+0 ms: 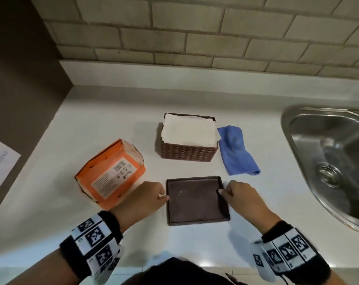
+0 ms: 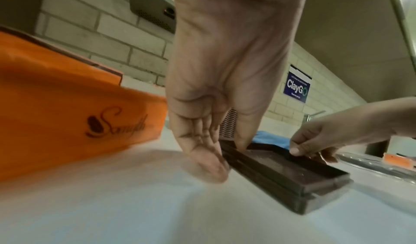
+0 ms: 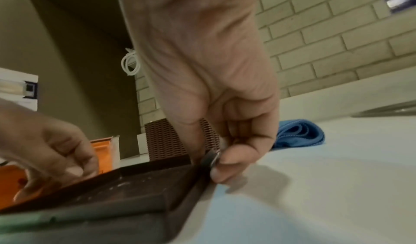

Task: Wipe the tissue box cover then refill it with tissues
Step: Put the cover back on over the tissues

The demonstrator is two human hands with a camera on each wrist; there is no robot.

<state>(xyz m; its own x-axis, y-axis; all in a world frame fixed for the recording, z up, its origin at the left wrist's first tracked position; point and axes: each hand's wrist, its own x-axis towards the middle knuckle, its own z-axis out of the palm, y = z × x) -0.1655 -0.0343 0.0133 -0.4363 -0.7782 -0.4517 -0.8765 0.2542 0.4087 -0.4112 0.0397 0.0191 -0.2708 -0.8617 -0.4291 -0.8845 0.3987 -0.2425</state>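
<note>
While the woven basket (image 1: 188,154) stands filled with white tissues (image 1: 189,131) toward the wall, its dark lid (image 1: 196,200) lies inner face up on the counter (image 1: 71,202) nearest the person, judged ready for refitting. Left hand (image 1: 142,199) pinches the lid's left rim between thumb and fingers; right hand (image 1: 239,197) pinches the right rim likewise. Both wrists angle inward, knuckles up. Blue cloth (image 1: 237,151) lies beside the basket, orange tissue carton (image 1: 109,173) left.
</note>
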